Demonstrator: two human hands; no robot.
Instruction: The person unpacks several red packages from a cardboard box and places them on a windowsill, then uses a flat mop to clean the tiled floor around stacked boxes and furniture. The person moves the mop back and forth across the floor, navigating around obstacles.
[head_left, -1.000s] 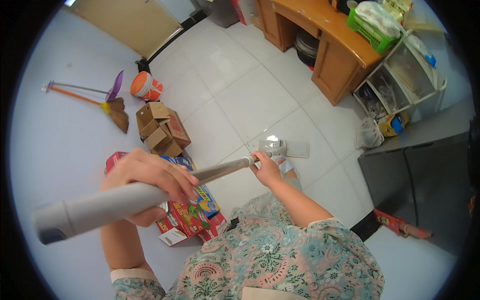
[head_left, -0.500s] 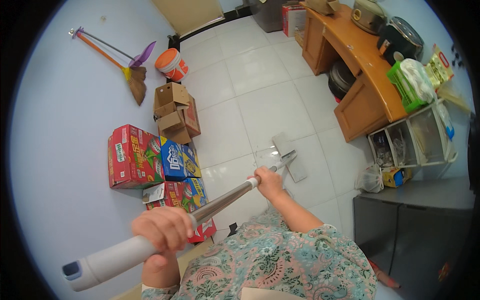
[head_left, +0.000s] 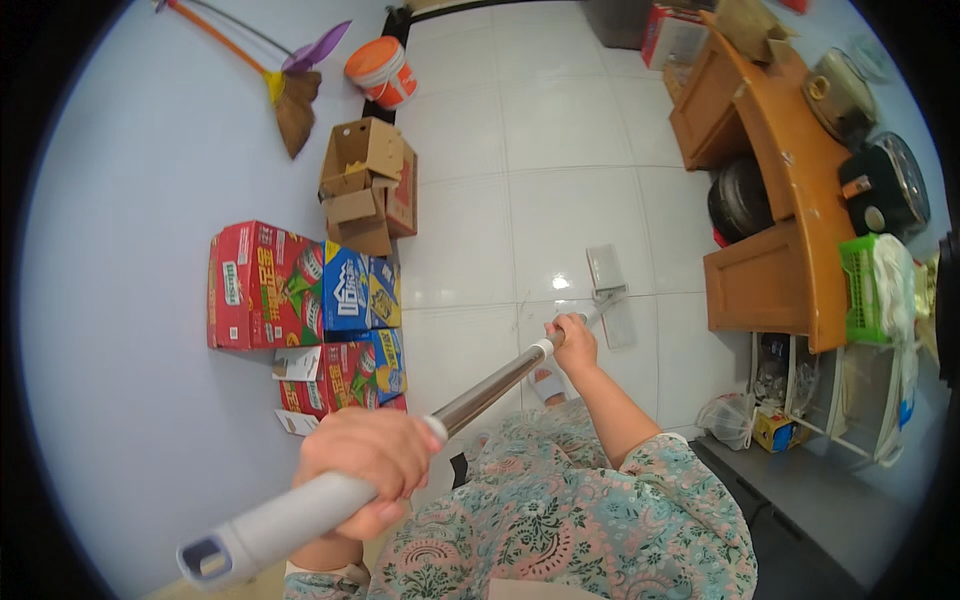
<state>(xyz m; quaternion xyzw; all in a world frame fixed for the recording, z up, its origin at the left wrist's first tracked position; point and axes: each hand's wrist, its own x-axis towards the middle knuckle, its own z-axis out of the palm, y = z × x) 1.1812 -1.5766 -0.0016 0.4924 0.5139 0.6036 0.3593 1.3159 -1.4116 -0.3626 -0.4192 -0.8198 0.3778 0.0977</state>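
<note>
Past the right fingers (head_left: 572, 322) lay a mop head (head_left: 606, 270); right hand (head_left: 574, 343) and left hand (head_left: 365, 460) curled closed round its pole (head_left: 490, 391).

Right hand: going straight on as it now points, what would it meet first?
The right hand would probably meet the glossy white tiled floor; nothing visible stands between, though depth is unclear.

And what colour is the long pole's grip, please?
The grip is pale grey; it shows best in the head view.
</note>
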